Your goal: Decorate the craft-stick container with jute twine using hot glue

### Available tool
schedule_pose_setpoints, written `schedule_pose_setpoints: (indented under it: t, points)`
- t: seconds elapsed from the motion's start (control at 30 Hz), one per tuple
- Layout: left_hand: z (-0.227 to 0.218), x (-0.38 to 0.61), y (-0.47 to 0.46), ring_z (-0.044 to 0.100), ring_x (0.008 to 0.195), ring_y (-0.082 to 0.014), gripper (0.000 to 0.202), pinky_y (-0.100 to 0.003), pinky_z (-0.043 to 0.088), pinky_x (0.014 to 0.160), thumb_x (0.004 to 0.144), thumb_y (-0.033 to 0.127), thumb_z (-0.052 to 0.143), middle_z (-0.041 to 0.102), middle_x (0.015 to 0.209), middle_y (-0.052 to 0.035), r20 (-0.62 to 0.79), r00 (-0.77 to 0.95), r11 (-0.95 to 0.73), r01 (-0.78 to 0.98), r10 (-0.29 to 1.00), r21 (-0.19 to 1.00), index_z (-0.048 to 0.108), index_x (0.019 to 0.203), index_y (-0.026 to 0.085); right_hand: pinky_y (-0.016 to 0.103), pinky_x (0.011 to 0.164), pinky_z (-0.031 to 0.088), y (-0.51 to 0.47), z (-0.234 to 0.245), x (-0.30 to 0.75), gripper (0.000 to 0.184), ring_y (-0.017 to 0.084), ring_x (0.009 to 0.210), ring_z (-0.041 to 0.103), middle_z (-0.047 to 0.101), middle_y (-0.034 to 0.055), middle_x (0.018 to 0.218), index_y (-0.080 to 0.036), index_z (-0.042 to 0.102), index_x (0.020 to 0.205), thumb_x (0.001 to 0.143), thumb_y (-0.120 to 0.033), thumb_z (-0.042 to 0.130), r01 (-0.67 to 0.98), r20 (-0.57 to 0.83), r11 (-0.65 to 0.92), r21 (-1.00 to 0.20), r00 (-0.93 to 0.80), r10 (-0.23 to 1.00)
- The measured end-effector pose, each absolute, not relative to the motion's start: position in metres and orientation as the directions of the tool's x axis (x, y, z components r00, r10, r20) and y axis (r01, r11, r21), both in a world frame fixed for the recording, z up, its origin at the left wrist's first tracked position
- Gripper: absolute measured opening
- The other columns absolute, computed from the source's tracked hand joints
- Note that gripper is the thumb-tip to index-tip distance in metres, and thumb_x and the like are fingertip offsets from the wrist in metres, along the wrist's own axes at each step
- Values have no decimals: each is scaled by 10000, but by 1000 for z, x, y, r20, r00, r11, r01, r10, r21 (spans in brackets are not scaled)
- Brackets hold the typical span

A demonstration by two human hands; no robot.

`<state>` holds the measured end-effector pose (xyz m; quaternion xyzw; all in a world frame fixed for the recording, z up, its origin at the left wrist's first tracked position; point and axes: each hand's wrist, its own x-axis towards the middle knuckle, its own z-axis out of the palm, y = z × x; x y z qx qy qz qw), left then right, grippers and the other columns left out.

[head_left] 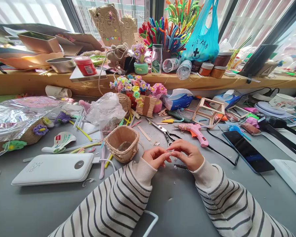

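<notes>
My left hand (157,156) and my right hand (186,154) meet over the grey table, fingertips pinched together. Whatever is between them is too small to make out. Just left of my left hand stands a small twine-trimmed basket (122,156), its inside bare to the bottom. Beyond my hands lie scissors (165,131), blades pointing away, with the handles partly behind my right hand. A pink hot glue gun (196,133) rests on its side farther right, its black cord curling over the table.
A white power bank (53,169) with a cable lies at left. At right is a phone (248,151). A small wooden stick frame (209,112), a tissue pack (179,98) and a twine ball (124,104) stand farther back. A crowded wooden ledge (143,80) runs behind.
</notes>
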<state>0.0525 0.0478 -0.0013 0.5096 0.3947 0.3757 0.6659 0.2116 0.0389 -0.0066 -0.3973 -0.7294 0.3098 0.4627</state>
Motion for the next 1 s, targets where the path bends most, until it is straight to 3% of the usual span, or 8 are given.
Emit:
schedule_pose_setpoints:
  t: [0.2,0.47,0.77,0.9,1.0]
  points:
    - [3,53,48,453,415,-45,216,-178,394,450,616,326,652,602,522,12,-169,436,232,-94,884,968,611,629,114,252,581,445,38,-7,209,68,115,649,525,573,20,683,-192,601,734,757,-234,553,264,443,483,-835,-198,875]
    - [-8,55,49,466,420,-59,258,-193,410,446,604,361,656,629,559,6,-124,446,205,-138,887,969,630,707,126,245,568,410,37,-8,207,122,108,638,485,518,9,684,-182,540,712,777,-282,514,273,392,404,-873,-100,915]
    - [-7,56,48,567,567,-108,210,-198,441,519,613,333,656,641,601,-19,-99,393,127,-45,914,991,630,668,133,234,540,397,37,-8,205,187,99,613,456,453,-5,657,-181,502,686,785,-339,494,234,329,345,-909,-107,938]
    - [-5,53,43,579,583,-115,206,-208,461,552,632,338,647,640,600,-20,-27,362,68,-102,932,992,632,671,136,243,568,436,37,-8,205,235,122,706,489,477,19,772,-197,548,760,717,-428,558,146,311,330,-932,-143,940]
    - [-6,51,41,589,594,-116,193,-215,476,586,652,326,637,638,604,-23,43,357,3,-127,933,992,630,681,135,262,620,463,37,-11,205,269,151,825,510,499,41,902,-238,608,870,666,-413,620,40,275,287,-957,-187,943]
